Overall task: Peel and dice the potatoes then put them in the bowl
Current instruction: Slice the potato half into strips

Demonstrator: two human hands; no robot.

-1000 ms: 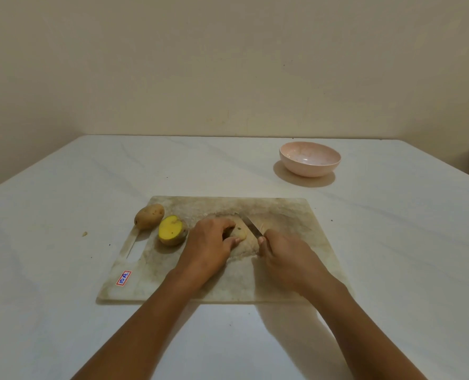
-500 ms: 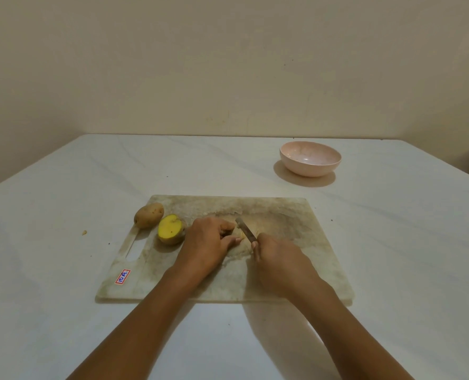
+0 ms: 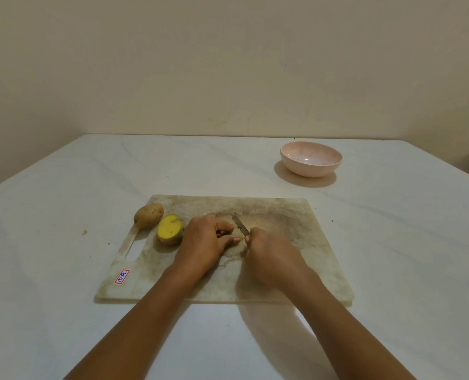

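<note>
A worn pale cutting board [image 3: 296, 259] lies on the white table. At its left edge sits a whole brown potato [image 3: 149, 215], and beside it a potato half [image 3: 169, 229] with its yellow cut face up. My left hand [image 3: 206, 242] curls over a potato piece that it almost wholly hides at the board's middle. My right hand [image 3: 271, 259] grips a small knife [image 3: 241, 225] whose blade points away and left, touching the spot by my left fingertips. A pink bowl [image 3: 311, 162] stands beyond the board at the right; it looks empty.
A small crumb [image 3: 84, 232] lies on the table left of the board. A red and blue label [image 3: 122, 276] marks the board's near left corner. The wall rises right behind the table's far edge.
My right hand and the knife have shifted left toward my left hand, and the blade now sits closer to my left fingertips. The potato piece shows less than before.
</note>
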